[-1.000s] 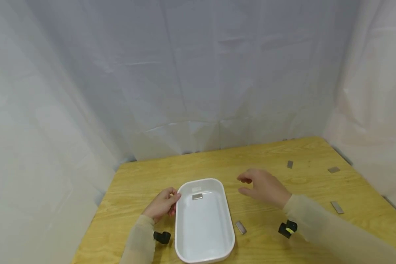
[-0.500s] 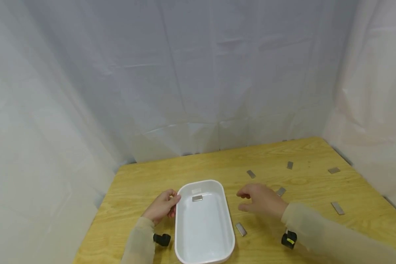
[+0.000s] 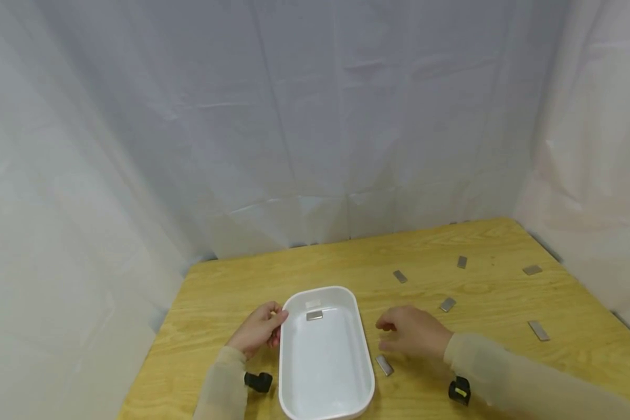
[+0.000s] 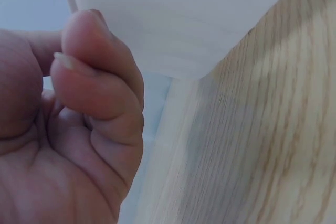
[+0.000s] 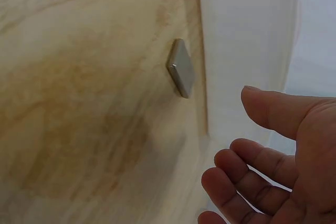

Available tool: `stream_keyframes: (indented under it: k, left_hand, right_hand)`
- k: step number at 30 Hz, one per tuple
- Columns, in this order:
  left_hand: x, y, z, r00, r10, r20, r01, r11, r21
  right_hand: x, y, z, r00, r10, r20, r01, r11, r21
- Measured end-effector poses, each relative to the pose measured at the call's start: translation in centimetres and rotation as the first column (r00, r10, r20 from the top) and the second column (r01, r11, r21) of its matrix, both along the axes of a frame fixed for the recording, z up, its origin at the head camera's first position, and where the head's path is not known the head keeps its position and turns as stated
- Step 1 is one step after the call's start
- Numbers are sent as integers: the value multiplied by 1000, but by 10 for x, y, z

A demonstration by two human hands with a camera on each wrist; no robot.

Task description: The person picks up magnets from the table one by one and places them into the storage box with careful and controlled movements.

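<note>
A white tray (image 3: 325,373) with rounded corners stands on the wooden table, one small silver block (image 3: 314,315) lying inside near its far end. At the tray's left rim, my left hand (image 3: 259,331) pinches the edge between thumb and curled fingers; the left wrist view has those fingers (image 4: 97,93) against the outer wall. My right hand (image 3: 415,331) hovers just right of the tray, fingers loosely bent and holding nothing. Close below its thumb, a flat silver block (image 3: 384,365) lies beside the tray; the right wrist view puts this block (image 5: 181,69) ahead of the spread thumb and fingers.
More silver blocks lie scattered on the right of the table (image 3: 241,280), among them a near one (image 3: 448,304), a far one (image 3: 400,276) and one by the right side (image 3: 538,331). White sheeting (image 3: 315,128) hangs behind and at both sides.
My right hand has come down toward the block beside the tray, uncovering two blocks that it hid before. The left hand and tray stay nearly where they were.
</note>
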State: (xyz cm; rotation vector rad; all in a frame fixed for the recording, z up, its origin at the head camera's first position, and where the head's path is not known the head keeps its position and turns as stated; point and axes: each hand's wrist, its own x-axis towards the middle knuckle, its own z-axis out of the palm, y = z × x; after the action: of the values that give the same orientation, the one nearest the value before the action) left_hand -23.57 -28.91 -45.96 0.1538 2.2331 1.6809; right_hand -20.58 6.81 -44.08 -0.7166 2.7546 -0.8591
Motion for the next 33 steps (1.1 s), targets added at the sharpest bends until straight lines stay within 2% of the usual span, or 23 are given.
stream_keyframes:
  k: [6,12,15,20,26,33]
  left_hand:
    - [0,0,0,1000,1,0,-1,1000,0]
    - [-2,1,1,1000,0,-7,0,1000,-2]
    - [-2,2,1,1000,1,-7,-1,1000,-2]
    - [-2,2,1,1000,3,-4,-3,1000,-8]
    - [-1,3,2,1000,3,5,-3,1000,-12]
    - [-4,3,2,1000,9,-4,-9,1000,-14]
  right_hand:
    - [6,-2,-10,999,44,20,-45,999,29]
    - [5,-4,-24,992,120,-29,-117,989,85]
    - [4,-5,-29,988,147,-39,-144,986,83]
    - [2,-9,-31,983,182,14,-182,982,57]
    - [3,-11,-28,981,189,47,-190,982,18]
    - [-5,-11,-29,987,153,38,-153,988,-13]
